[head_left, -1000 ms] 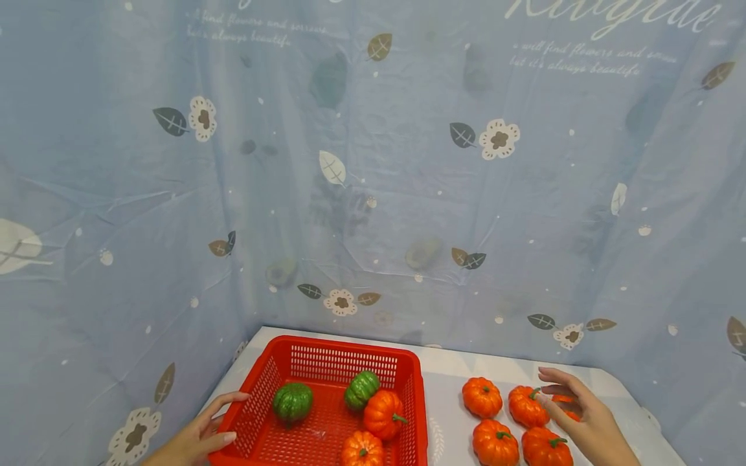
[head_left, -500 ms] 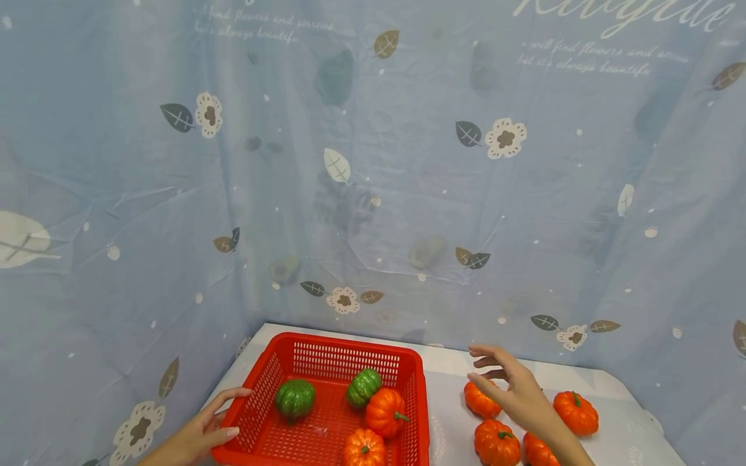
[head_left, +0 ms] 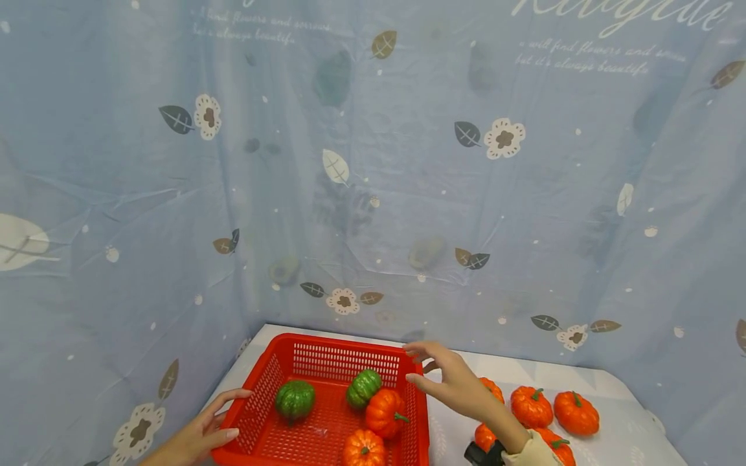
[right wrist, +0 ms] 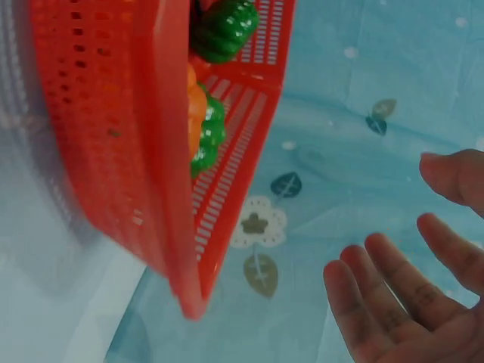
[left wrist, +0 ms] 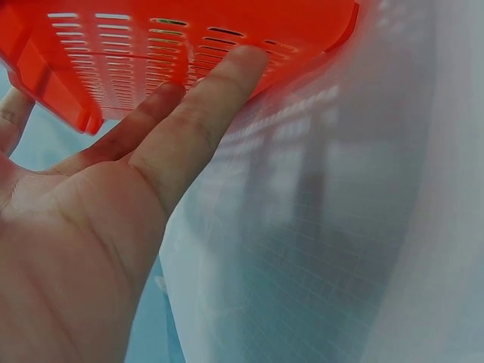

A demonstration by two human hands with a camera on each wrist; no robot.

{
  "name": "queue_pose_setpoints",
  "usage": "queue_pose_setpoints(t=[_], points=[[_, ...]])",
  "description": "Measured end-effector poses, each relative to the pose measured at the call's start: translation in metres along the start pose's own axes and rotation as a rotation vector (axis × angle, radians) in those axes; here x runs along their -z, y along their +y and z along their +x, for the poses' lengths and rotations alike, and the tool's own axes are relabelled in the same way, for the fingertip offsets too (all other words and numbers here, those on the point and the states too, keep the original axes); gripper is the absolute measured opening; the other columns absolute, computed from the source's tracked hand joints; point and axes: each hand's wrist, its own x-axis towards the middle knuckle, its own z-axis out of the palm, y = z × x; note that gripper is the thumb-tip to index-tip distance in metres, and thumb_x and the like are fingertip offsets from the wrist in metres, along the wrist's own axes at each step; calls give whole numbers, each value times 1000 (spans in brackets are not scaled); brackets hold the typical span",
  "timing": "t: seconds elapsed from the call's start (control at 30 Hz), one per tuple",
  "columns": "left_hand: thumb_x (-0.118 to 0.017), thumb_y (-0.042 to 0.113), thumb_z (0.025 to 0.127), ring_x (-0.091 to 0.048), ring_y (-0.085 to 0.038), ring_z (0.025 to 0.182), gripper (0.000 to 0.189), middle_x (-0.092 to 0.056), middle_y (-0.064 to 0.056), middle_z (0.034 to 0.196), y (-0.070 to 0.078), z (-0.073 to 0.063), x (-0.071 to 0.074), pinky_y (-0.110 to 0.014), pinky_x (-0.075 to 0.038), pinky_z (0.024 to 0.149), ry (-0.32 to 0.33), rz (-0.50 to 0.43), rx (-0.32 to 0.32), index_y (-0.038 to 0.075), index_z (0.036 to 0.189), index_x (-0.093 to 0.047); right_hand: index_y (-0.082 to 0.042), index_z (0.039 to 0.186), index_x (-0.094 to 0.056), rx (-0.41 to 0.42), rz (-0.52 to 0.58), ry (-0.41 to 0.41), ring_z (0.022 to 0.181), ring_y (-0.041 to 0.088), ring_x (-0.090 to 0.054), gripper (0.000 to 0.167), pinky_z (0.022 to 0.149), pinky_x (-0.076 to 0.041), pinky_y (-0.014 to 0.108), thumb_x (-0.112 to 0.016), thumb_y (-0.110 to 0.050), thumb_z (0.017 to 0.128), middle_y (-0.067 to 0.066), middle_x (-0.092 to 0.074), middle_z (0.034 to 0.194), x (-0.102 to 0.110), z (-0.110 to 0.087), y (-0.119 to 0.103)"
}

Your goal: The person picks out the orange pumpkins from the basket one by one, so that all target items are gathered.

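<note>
A red plastic basket (head_left: 326,353) with slotted walls stands on the white table. Inside it are two green pumpkins (head_left: 295,399) and two orange pumpkins (head_left: 384,413). My left hand (head_left: 204,430) touches the basket's left side; in the left wrist view its fingers (left wrist: 204,113) extend against the outer wall. My right hand (head_left: 449,382) hovers by the basket's right rim, holding nothing, its fingers apart and lightly bent. In the right wrist view, a gap separates its fingertips (right wrist: 344,276) from the basket's rim (right wrist: 170,151).
Several orange pumpkins (head_left: 576,413) lie on the white table (head_left: 618,446) right of the basket, some partly hidden by the right forearm. A blue curtain (head_left: 373,226) printed with leaves and flowers hangs behind and at the sides. A black device (head_left: 485,454) sits at the right wrist.
My right hand has moved left, from over the orange pumpkins on the table to the basket's right rim. The left hand stays on the basket's left side.
</note>
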Motion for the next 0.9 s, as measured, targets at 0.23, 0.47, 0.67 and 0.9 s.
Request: queue_pose_setpoints(t=[0.23, 0.47, 0.67, 0.9], points=[[-34, 12, 112, -56, -44, 127, 48, -44, -17, 146, -2, 2, 3, -66, -48, 97, -2, 17, -14, 44, 147, -35, -30, 137, -58, -17, -19, -142, 108, 9, -63, 40, 92, -56, 36, -68, -38, 100, -12, -64, 126, -24, 24, -3], [-34, 11, 112, -55, -43, 127, 48, -43, -19, 146, -2, 3, 4, -65, -49, 97, -9, 34, -27, 40, 150, -31, -26, 139, -57, 18, 17, -220, 108, 7, -62, 42, 93, -56, 39, -68, -38, 101, -12, -65, 121, -43, 39, -9], [-33, 10, 112, -54, -45, 129, 50, -43, -18, 148, -3, 3, 3, -66, -47, 99, -31, 7, -31, 43, 149, -34, -22, 135, -60, 42, 50, -357, 102, 13, -67, 37, 84, -58, 30, -70, -25, 100, -1, -68, 121, -55, 47, -8], [-32, 9, 112, -55, -45, 128, 50, -45, -15, 146, -4, 1, 4, -66, -47, 98, -40, -21, -30, 45, 148, -36, -22, 135, -60, -5, 91, -480, 100, 2, -65, 37, 84, -56, 23, -70, -22, 100, 5, -72, 114, -65, 50, -7]])
